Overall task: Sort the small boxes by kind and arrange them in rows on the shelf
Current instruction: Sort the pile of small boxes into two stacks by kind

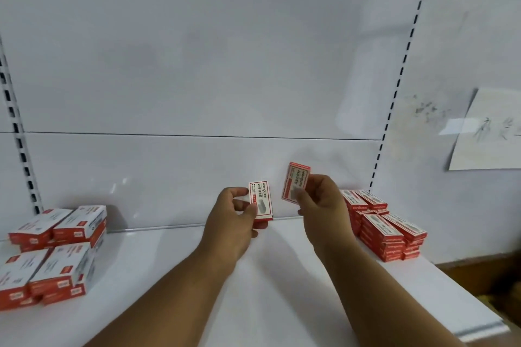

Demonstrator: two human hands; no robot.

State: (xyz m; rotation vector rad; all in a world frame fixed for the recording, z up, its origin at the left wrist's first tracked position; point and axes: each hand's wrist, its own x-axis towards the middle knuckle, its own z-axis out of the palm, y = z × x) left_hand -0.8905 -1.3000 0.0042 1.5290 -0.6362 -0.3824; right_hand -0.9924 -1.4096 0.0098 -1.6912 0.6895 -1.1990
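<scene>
White shelf (174, 256); left hand (235, 217) pinches red-white box (261, 201), right hand (321, 200) pinches a matching tilted box (296, 182), stacks (386, 227) right.

The box held in the left hand (260, 200) carries the vertical brand word "wenguzw" and a line beginning "24/6". The box held in the right hand (296, 182) shows similar print, too blurred to read. Handwriting on the paper sheet (487, 132), on the wall to the right of it, is illegible.
</scene>
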